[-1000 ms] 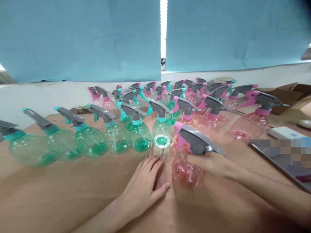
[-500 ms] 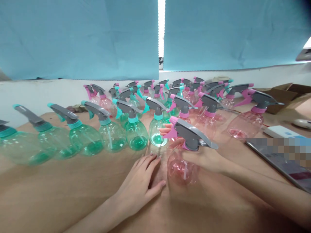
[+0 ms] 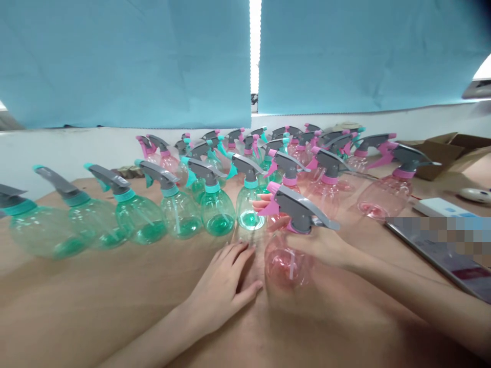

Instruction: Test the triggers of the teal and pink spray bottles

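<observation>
My left hand (image 3: 226,278) lies palm down on the brown tabletop (image 3: 126,301), fingers stretched out and holding nothing. Right of it, a clear pink spray bottle (image 3: 287,266) with a grey and pink trigger head stands upright, nearest to me. My right hand (image 3: 326,248) reaches behind this bottle and grips it around the neck; its fingertips show on the left side, under the pink trigger, and the bottle's head hides part of the hand. Just beyond my hands stands a green spray bottle (image 3: 218,214) with a turquoise collar.
A row of green spray bottles (image 3: 141,217) runs to the left. Several pink and green bottles crowd behind, with another pink spray bottle (image 3: 385,194) at right. Further right are a phone-like dark device (image 3: 433,255), a white box (image 3: 441,208), a white mouse (image 3: 475,194) and an open carton (image 3: 437,153).
The view has shifted slightly, so the bottles at the left appear a little further right. Both hands and the held bottle keep nearly the same positions.
</observation>
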`<control>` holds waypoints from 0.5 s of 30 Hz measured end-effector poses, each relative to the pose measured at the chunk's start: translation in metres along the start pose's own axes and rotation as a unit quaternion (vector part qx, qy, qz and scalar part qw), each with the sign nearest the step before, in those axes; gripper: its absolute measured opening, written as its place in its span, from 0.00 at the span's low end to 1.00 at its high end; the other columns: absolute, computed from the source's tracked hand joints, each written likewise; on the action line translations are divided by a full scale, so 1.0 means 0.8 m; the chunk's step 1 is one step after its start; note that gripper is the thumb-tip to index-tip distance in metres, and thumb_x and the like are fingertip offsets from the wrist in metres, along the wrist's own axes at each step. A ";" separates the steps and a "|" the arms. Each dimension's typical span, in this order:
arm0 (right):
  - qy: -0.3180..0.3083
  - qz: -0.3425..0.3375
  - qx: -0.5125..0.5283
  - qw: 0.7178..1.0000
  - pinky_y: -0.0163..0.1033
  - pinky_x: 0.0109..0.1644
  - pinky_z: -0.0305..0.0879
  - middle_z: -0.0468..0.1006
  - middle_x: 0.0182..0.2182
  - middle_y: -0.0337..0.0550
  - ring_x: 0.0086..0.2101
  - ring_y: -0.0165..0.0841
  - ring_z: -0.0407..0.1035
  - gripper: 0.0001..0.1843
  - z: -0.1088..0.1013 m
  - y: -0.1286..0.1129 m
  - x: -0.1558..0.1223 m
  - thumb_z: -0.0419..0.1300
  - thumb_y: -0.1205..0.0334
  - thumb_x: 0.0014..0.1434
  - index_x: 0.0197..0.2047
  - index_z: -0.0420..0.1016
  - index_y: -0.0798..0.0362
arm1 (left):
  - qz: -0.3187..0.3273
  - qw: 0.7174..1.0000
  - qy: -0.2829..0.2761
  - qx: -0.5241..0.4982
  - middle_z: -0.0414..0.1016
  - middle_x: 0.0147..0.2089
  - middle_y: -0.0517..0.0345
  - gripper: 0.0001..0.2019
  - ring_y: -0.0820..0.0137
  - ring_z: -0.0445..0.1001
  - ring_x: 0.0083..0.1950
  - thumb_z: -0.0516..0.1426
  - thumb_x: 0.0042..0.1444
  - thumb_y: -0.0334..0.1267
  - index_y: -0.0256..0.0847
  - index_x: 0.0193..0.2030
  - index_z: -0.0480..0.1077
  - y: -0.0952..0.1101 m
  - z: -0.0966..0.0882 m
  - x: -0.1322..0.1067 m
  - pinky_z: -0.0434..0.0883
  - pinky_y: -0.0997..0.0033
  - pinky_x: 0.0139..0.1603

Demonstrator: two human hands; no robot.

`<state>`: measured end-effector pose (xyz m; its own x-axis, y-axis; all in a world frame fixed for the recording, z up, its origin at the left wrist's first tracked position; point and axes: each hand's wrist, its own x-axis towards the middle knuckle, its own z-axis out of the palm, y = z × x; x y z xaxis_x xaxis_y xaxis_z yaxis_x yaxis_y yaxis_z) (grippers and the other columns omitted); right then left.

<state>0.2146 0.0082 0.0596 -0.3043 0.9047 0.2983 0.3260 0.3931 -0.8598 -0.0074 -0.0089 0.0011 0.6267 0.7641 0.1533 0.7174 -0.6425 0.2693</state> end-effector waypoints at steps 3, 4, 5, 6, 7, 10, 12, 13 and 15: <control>-0.008 -0.007 0.007 1.000 0.39 0.29 0.66 0.71 0.24 0.36 0.26 0.34 0.66 0.22 0.000 -0.003 0.000 0.55 0.60 0.47 0.48 0.72 0.45 | 0.001 1.000 0.000 0.001 0.62 0.64 0.43 0.26 0.53 0.59 0.65 0.56 0.61 0.46 0.38 0.63 0.59 0.000 0.000 0.000 0.60 0.48 0.62; -0.010 -0.011 0.008 1.000 0.39 0.29 0.66 0.72 0.25 0.36 0.26 0.34 0.66 0.22 0.000 -0.003 0.000 0.55 0.60 0.47 0.47 0.73 0.45 | 0.001 1.000 -0.001 0.001 0.62 0.64 0.43 0.26 0.53 0.59 0.65 0.56 0.62 0.46 0.38 0.63 0.59 0.000 0.000 0.000 0.60 0.48 0.62; -0.013 -0.015 0.010 1.000 0.39 0.29 0.67 0.73 0.26 0.37 0.27 0.35 0.67 0.22 0.000 -0.003 0.001 0.55 0.60 0.47 0.48 0.73 0.45 | 0.001 1.000 -0.001 0.001 0.62 0.64 0.43 0.26 0.53 0.59 0.65 0.56 0.62 0.46 0.38 0.63 0.59 0.000 0.000 0.000 0.60 0.48 0.62; -0.015 -0.017 0.011 1.000 0.39 0.30 0.67 0.74 0.26 0.37 0.27 0.35 0.68 0.23 0.000 -0.003 0.001 0.55 0.61 0.47 0.48 0.73 0.44 | 0.001 1.000 -0.001 0.001 0.62 0.64 0.43 0.26 0.53 0.59 0.65 0.55 0.62 0.46 0.38 0.63 0.59 0.000 0.000 0.000 0.60 0.48 0.62; -0.018 -0.020 0.013 1.000 0.38 0.30 0.67 0.75 0.27 0.37 0.28 0.35 0.68 0.24 0.000 -0.003 0.001 0.55 0.62 0.47 0.49 0.72 0.44 | 0.002 1.000 0.000 0.001 0.62 0.64 0.44 0.25 0.53 0.59 0.65 0.55 0.62 0.46 0.38 0.63 0.59 -0.001 0.000 0.000 0.60 0.48 0.62; -0.022 -0.023 0.010 0.999 0.38 0.32 0.69 0.77 0.32 0.37 0.28 0.34 0.68 0.27 0.001 -0.002 0.003 0.54 0.64 0.47 0.53 0.70 0.43 | 0.004 1.000 -0.001 0.001 0.62 0.64 0.44 0.25 0.53 0.59 0.65 0.55 0.62 0.46 0.38 0.63 0.59 -0.001 0.001 -0.001 0.60 0.48 0.62; -0.017 -0.026 0.003 1.000 0.38 0.32 0.69 0.78 0.32 0.36 0.28 0.34 0.69 0.28 0.001 -0.001 0.003 0.54 0.64 0.47 0.54 0.70 0.43 | 0.003 1.000 -0.003 0.002 0.62 0.64 0.43 0.25 0.53 0.59 0.65 0.55 0.62 0.46 0.37 0.63 0.59 -0.001 0.001 -0.001 0.60 0.48 0.62; -0.014 -0.026 -0.002 1.000 0.38 0.31 0.69 0.78 0.31 0.36 0.28 0.34 0.69 0.28 0.001 0.000 0.003 0.54 0.64 0.47 0.54 0.70 0.43 | 0.002 1.000 -0.004 0.002 0.62 0.64 0.44 0.26 0.53 0.59 0.65 0.55 0.62 0.46 0.37 0.63 0.59 -0.001 0.001 -0.001 0.60 0.47 0.62; -0.008 -0.026 -0.013 1.000 0.38 0.30 0.69 0.77 0.28 0.36 0.29 0.35 0.71 0.28 0.001 0.002 0.002 0.55 0.64 0.48 0.54 0.70 0.43 | -0.001 1.000 -0.004 0.001 0.62 0.64 0.44 0.25 0.53 0.59 0.65 0.55 0.62 0.46 0.38 0.63 0.59 -0.001 0.001 -0.001 0.61 0.47 0.62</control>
<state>0.2140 0.0103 0.0588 -0.3352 0.8804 0.3354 0.3328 0.4437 -0.8321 -0.0083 -0.0091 0.0003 0.6278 0.7645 0.1462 0.7192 -0.6416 0.2668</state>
